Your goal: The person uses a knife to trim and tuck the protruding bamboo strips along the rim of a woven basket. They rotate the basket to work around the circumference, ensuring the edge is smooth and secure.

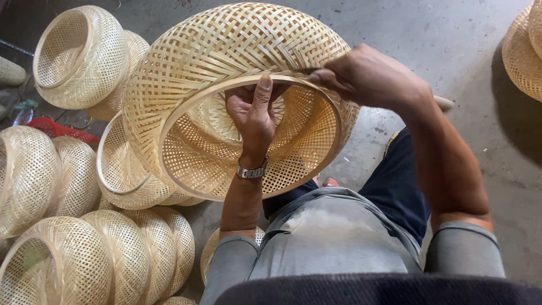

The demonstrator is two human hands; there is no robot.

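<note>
Woven basket point(226, 51), one in hand: we hold it tipped on its side in front of our chest, its open mouth facing us. Pale bamboo strips, a broad diagonal weave over the bulging body, a finer open lattice inside, and a smooth flat hoop around the mouth.

Left hand point(252, 113): reaches into the mouth from below, fingers curled over the top of the hoop, closed on it. A metal watch point(252, 171) sits on that wrist.

Right hand point(370, 76): rests on the upper right of the hoop from outside, fingers pinched together on the rim. A thin dark thing shows at its fingertips; we cannot tell what it is.

Other baskets of the same make, counted where we can: two stacked beyond and to the left of our left hand point(79, 56); one just behind the held basket, touching it point(121, 175); a row of nested ones, about six, below and left of our left hand point(84, 248); at least one far to the right of our right hand point(522, 51), cut by the edge.

Floor point(451, 39): bare grey concrete under everything.
</note>
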